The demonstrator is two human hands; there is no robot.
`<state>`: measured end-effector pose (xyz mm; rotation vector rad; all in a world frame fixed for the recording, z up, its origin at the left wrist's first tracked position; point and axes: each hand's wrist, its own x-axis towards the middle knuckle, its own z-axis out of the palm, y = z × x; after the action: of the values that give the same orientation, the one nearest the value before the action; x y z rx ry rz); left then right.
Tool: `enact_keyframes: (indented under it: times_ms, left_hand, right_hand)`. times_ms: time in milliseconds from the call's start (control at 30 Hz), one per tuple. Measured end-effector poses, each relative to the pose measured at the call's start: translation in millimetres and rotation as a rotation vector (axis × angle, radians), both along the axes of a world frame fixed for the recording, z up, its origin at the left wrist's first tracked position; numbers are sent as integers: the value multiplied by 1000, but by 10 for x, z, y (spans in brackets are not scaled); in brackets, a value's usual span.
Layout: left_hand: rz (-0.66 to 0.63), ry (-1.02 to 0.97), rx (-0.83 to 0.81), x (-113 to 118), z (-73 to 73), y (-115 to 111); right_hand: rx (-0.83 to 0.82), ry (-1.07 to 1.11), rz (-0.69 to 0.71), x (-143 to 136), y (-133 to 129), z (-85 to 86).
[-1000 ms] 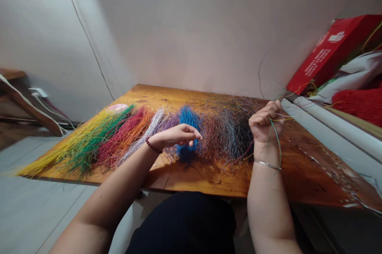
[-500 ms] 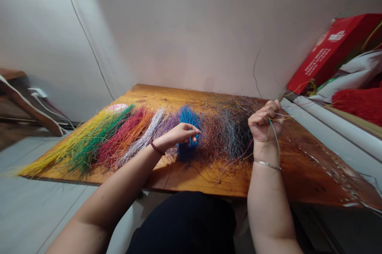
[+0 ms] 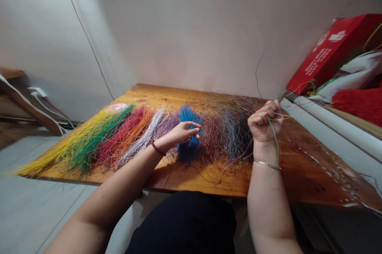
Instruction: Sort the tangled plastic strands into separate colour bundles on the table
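My left hand (image 3: 185, 132) is held over the pile of blue wires (image 3: 189, 114), its thumb and fingers slightly apart and nothing visible between them. A beaded bracelet circles that wrist. My right hand (image 3: 265, 120) is raised at the table's right part, closed in a fist around several thin coloured wires (image 3: 275, 138); green, yellow, white and pink ends stick out of it. Left of my left hand lie purple, white (image 3: 140, 138), orange, red (image 3: 122, 138), green (image 3: 92, 148) and yellow wires (image 3: 64, 142). Brown (image 3: 210, 138), grey (image 3: 228, 134) and black piles lie between my hands.
The wooden table (image 3: 179, 180) stands against a pale wall. A pink round dish (image 3: 117, 108) sits behind the yellow and green wires. At right are a red box (image 3: 322, 55), red material (image 3: 358, 104) and loose wire bits. A white plug (image 3: 38, 92) with cords is at left.
The fingers of my left hand have parted a little, close above the blue wires. My right fist stays in place; a thin dark wire above it has swayed to the right.
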<state>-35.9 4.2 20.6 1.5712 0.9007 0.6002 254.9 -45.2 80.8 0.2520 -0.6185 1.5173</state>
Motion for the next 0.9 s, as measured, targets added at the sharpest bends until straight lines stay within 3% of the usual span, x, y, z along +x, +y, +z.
enact_keyframes:
  times_ms: [200,433,567,733,900]
  left_hand:
    - [-72,-99,-21,6,4,-42]
    - [-151,-69,84,28,93,-138]
    - [-218,-39,130,61,137,-215]
    - [-392,-128,93,93,144,-300]
    - [-466,-99,57,110,172,-400]
  right_hand:
    - [29,-43,-18,-3,-11,-5]
    - [41,-96,-62,-16,-21,-1]
    - [16,-166,-156,-33,-31,7]
    - [-95,-333,-366,-69,-46,29]
    - [-72,-338,-339,-76,0,1]
